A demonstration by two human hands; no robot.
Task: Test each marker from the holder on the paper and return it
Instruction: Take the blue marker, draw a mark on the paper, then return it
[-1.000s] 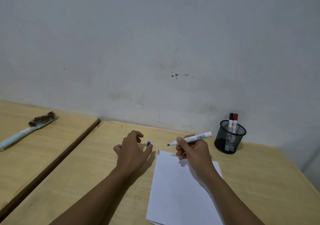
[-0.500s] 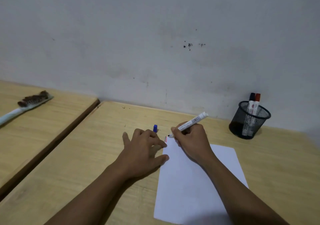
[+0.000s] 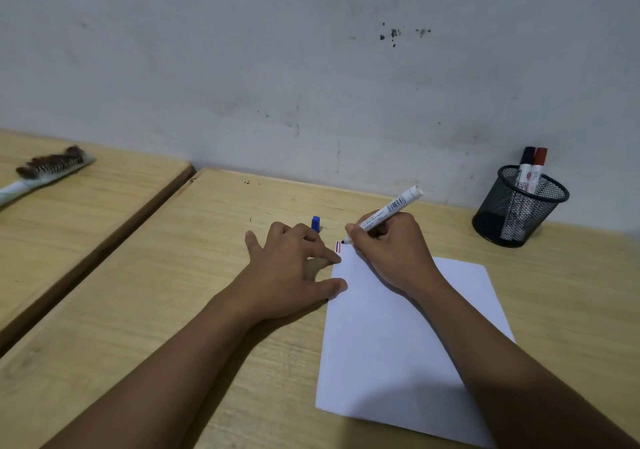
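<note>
My right hand (image 3: pixel 391 251) grips an uncapped white marker (image 3: pixel 391 209), its dark tip touching the top left corner of the white paper (image 3: pixel 398 338) beside short black and red strokes (image 3: pixel 338 247). My left hand (image 3: pixel 294 268) lies flat on the table with its fingertips pressing the paper's left edge. A blue cap (image 3: pixel 315 223) stands on the table just beyond my left fingers. At the back right, a black mesh holder (image 3: pixel 519 206) contains a black-capped marker (image 3: pixel 525 168) and a red-capped marker (image 3: pixel 537 171).
The wooden table (image 3: pixel 173 310) meets a grey wall at the back. A second wooden table (image 3: pixel 69 213) on the left, separated by a dark gap, carries a feather duster (image 3: pixel 48 168).
My right hand lowered the marker tip from above the table to the paper's top corner. My left hand slid right onto the paper's edge. The camera view tilted downward.
</note>
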